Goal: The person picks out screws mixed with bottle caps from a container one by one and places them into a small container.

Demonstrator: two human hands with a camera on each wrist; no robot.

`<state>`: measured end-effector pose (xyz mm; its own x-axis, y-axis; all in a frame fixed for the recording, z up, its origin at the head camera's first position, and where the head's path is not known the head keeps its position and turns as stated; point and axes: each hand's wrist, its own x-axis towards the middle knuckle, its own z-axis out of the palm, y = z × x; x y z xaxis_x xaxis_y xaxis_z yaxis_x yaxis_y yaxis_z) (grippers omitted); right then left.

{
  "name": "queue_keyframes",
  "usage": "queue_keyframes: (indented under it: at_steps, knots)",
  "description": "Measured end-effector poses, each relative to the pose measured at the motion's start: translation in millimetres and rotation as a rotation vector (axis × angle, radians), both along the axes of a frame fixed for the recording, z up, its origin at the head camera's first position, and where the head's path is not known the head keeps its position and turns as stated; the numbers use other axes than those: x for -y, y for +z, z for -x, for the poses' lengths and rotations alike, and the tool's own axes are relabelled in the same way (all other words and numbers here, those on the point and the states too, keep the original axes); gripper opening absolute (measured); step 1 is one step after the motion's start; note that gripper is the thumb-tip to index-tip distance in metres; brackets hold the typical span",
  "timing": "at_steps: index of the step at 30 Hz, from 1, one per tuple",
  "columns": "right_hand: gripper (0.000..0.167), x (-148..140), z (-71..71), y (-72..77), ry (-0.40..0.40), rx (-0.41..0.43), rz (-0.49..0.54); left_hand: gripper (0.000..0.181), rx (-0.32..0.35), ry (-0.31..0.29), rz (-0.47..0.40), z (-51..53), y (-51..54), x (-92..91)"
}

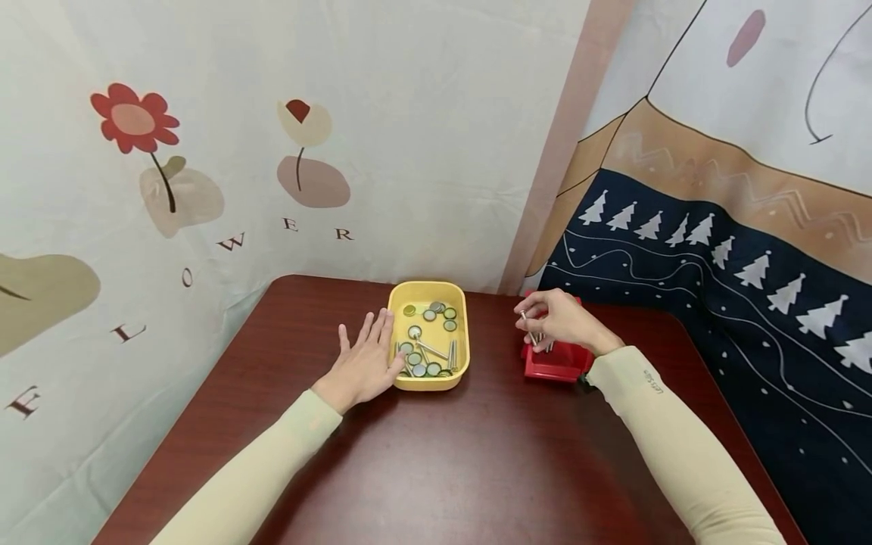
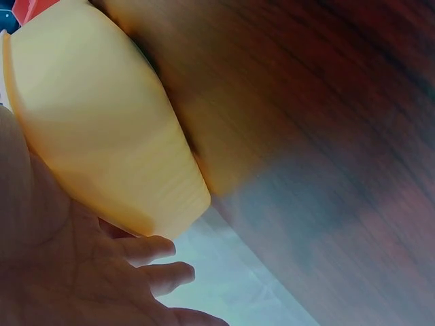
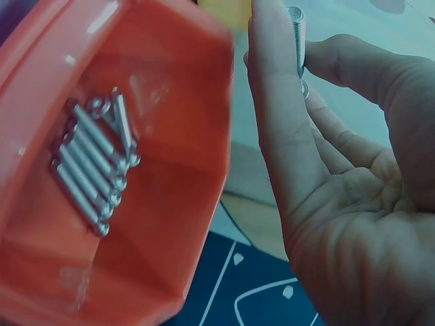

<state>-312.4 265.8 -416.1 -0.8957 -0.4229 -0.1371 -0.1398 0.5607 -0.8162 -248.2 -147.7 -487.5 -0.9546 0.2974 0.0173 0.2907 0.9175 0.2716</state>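
My right hand (image 1: 562,322) is over the red bin (image 1: 553,373), pinching a metal bolt (image 3: 299,41) between thumb and fingers. Threads show on the bolt's upper end in the right wrist view. Inside the red bin lie several similar bolts (image 3: 88,173), most of them side by side. To the left, my left hand (image 1: 361,367) rests against the left side of the yellow tray (image 1: 428,384), fingers straight and spread. The tray holds several round cap-like discs (image 1: 433,369) and several bolts (image 1: 434,349). The left wrist view shows the tray's outer wall (image 2: 109,102) beside the palm.
Both containers stand near the far edge of a dark red-brown wooden table (image 1: 436,469), with a gap between them. Behind the table hangs a pale cloth with flowers (image 1: 135,119); a navy cloth with white trees (image 1: 752,271) hangs at the right.
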Motion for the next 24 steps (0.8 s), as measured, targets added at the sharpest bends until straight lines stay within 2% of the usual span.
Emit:
queue_keyframes:
  at_steps: [4,13,20,24]
  knots:
    - [0.035,-7.6,1.1,2.0,-0.015,-0.023,-0.027,0.088,-0.004,0.003,-0.005,0.5,-0.7,0.4]
    - [0.040,-21.8,5.7,3.4,-0.064,-0.011,-0.054,0.088,0.000,0.001,-0.006,-0.4,-1.3,0.1]
    - [0.040,-27.6,11.8,-4.8,-0.109,0.008,-0.066,0.088,0.008,-0.001,-0.011,-0.9,-0.9,-0.3]
    - [0.041,-25.8,16.7,-11.2,-0.124,0.010,-0.107,0.088,0.008,0.002,-0.003,-0.6,0.0,0.0]
